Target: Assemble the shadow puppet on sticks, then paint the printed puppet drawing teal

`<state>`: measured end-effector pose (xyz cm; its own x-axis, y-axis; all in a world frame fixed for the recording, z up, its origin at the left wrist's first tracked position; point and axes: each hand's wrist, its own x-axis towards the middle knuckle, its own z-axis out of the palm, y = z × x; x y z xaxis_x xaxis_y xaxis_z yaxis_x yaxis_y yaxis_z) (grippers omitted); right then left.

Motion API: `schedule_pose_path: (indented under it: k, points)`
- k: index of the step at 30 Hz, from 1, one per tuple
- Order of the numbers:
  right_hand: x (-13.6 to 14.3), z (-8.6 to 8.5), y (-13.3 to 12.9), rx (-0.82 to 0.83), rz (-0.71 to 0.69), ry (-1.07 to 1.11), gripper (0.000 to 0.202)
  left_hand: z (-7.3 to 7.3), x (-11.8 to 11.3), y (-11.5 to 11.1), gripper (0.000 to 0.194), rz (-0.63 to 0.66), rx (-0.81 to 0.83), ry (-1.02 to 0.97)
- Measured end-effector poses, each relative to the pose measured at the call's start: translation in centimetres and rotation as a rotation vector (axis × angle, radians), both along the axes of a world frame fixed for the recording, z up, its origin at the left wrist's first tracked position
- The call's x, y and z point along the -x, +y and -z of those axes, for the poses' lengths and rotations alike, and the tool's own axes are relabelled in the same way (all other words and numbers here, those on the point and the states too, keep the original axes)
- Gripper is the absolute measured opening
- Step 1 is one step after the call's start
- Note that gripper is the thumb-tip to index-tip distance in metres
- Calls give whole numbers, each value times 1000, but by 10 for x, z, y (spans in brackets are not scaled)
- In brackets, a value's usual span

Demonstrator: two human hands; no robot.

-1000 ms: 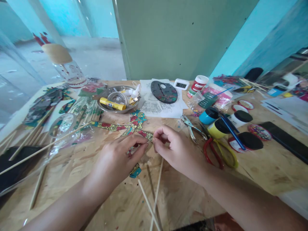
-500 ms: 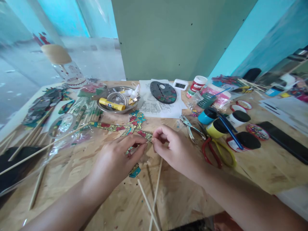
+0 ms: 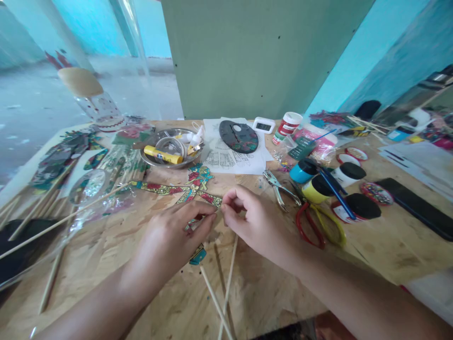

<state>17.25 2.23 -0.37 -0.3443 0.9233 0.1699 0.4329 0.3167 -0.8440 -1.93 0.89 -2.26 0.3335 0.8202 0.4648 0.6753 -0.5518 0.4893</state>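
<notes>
A flat patterned figure (image 3: 166, 189) in red, yellow and teal lies on the wooden table, one long arm stretched to the left. My left hand (image 3: 186, 222) is over its middle, thumb and forefinger pinched together. My right hand (image 3: 240, 208) is closed at the end of the figure's right arm (image 3: 211, 198), its fingertips close to those of my left hand. What sits between the fingertips is too small to make out. Two thin wooden sticks (image 3: 215, 293) cross below the hands, one ending at the teal lower piece (image 3: 198, 255).
Behind are a metal dish (image 3: 170, 163) with a yellow glue stick, printed sheets (image 3: 219, 163) and a dark oval piece (image 3: 239, 137). Pliers (image 3: 281, 189), red-and-yellow-handled scissors (image 3: 309, 226) and paint jars (image 3: 318, 189) stand at the right. Bagged sticks (image 3: 120, 160) lie left.
The view has shifted slightly. Both hands keep nearly the same pose, fingertips still close together at the end of the figure's arm.
</notes>
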Motion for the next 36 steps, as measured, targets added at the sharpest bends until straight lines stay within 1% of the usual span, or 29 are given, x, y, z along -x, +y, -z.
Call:
schedule_pose_path:
  k: [3, 6, 9, 11, 13, 16, 20, 23, 25, 28, 33, 36]
  points:
    - [0, 0, 0, -7, 2, -3, 3, -3, -1, 0, 8, 7, 24, -25]
    - [1, -1, 0, -6, -2, 12, 1, -4, -1, 3, 12, 24, 121, -91]
    - [1, 1, -1, -2, -12, 25, 2, -2, -1, 8, 13, -26, 251, -175]
    - [2, 3, -1, 6, -17, 36, 3, 0, -1, 10, 11, -37, 284, -215]
    - [3, 5, -2, 7, -16, 47, 4, 0, -1, 11, 10, -16, 269, -215]
    - [5, 7, -3, 1, -12, 40, 4, 0, -2, 11, 10, 10, 193, -157]
    - [5, 5, -4, -45, -32, -22, 3, 3, -3, 9, 7, 41, 118, -110]
    - [3, 1, -5, -109, -50, -78, 4, 5, -3, 8, 8, 59, 130, -100]
    - [2, 0, -5, -121, -62, -101, 4, 6, -3, 8, 9, 77, 132, -87]
    - [2, -2, -5, -86, -71, -111, 5, 6, -3, 9, 9, 92, 118, -59]
    - [4, -3, -5, -50, -73, -80, 8, 6, -4, 9, 10, 115, 156, -89]
    - [5, -2, -5, -50, -79, -70, 10, 7, -3, 9, 10, 143, 121, -54]
